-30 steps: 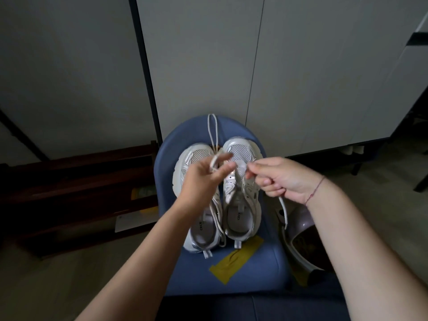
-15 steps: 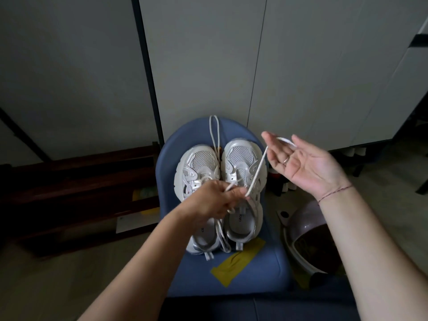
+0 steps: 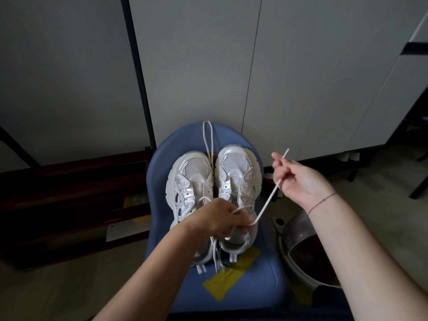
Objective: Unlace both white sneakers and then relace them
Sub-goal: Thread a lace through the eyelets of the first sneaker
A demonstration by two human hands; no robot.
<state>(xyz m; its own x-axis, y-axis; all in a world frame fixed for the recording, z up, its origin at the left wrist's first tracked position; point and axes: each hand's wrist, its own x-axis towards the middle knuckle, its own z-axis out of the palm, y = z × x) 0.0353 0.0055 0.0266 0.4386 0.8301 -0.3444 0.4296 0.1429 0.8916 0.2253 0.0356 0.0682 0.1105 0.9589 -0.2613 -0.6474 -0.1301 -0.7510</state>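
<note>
Two white sneakers stand side by side on a blue chair seat, toes away from me: the left sneaker and the right sneaker. My left hand hovers over their tongues and grips a bunch of white lace. From it a taut lace runs up to my right hand, which pinches it near its tip, to the right of the shoes. A second lace lies looped on the seat beyond the toes. More lace ends hang below my left hand.
A yellow tape patch sticks to the seat's near part. A dark bin with a pale rim stands on the floor right of the chair. Dark wooden shelving sits to the left, grey cabinet doors behind.
My right hand has closed on the lace and turned, pinching it near the tip, where it lay open under it before. My left hand dropped from above the toes to the tongues.
</note>
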